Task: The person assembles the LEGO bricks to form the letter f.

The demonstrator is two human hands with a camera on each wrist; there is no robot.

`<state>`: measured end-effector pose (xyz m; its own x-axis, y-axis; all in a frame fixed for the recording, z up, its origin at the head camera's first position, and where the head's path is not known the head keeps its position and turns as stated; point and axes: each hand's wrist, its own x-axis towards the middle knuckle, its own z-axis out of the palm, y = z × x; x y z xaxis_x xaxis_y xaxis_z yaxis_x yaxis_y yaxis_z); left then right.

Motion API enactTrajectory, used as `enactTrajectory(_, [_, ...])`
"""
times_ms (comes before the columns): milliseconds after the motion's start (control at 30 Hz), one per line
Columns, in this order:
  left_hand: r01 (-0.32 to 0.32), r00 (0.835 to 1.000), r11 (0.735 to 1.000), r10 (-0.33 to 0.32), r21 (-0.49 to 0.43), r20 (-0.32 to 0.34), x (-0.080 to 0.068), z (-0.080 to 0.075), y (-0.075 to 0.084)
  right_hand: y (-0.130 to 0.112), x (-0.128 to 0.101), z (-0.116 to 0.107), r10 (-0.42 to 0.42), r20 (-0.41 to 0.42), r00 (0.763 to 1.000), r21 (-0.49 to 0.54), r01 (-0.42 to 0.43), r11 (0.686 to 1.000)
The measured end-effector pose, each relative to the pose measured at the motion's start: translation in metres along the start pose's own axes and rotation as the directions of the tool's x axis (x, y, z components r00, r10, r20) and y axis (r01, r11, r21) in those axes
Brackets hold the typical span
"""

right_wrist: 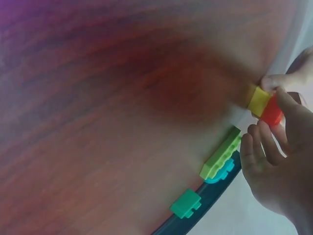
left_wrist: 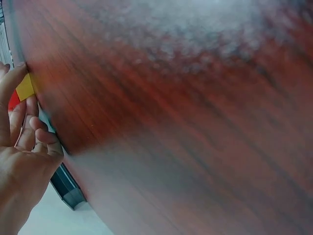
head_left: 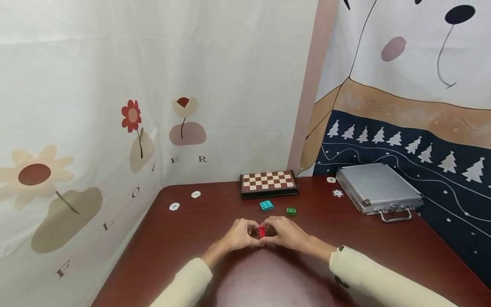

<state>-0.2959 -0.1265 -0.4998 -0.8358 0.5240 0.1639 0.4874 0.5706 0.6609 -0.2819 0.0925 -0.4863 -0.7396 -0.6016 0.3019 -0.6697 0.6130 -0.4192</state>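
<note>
Both hands (head_left: 264, 233) pinch studded red-and-yellow plastic bricks (right_wrist: 264, 105).

Red brick (head_left: 262, 231) mostly behind fingers (head_left: 251, 230).

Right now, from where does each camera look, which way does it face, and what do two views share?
Head: sits on the person's head, faces forward and down at the table; both sleeves, the left hand and right hand show, gripping a red brick.
Left wrist: sits at the left wrist, faces across the tabletop; the left hand's palm and fingers show.
Right wrist: sits at the right wrist, faces across the table; the right hand's fingers show.
Shared: both wrist views show the red brick joined to a yellow brick.
</note>
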Motion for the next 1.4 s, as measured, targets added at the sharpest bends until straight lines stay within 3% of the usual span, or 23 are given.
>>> enactTrajectory(267, [-0.014,1.0,1.0,0.014,-0.02,-0.002,0.001,-0.002,0.001,-0.004,0.002,-0.002,-0.019,-0.019,1.0,-0.005,0.019,1.0])
enactTrajectory(533, [-0.024,1.0,1.0,0.024,0.017,0.001,0.002,0.0,0.001,0.001,0.006,-0.015,-0.045,0.02,0.999,0.005,0.044,0.999])
enactTrajectory(833, [-0.018,1.0,0.999,0.019,0.045,-0.003,-0.003,0.001,0.003,0.021,0.008,-0.028,0.057,-0.003,0.998,-0.013,-0.057,0.998])
enactTrajectory(1067, [0.028,1.0,1.0,-0.028,-0.014,0.009,-0.007,-0.003,0.004,0.037,0.007,-0.023,0.07,0.017,0.997,-0.079,-0.069,0.995])
enactTrajectory(1400, [0.043,0.999,0.994,-0.046,-0.102,-0.021,-0.008,-0.004,0.003,0.044,0.006,-0.017,0.056,0.021,0.998,-0.15,-0.052,0.987])
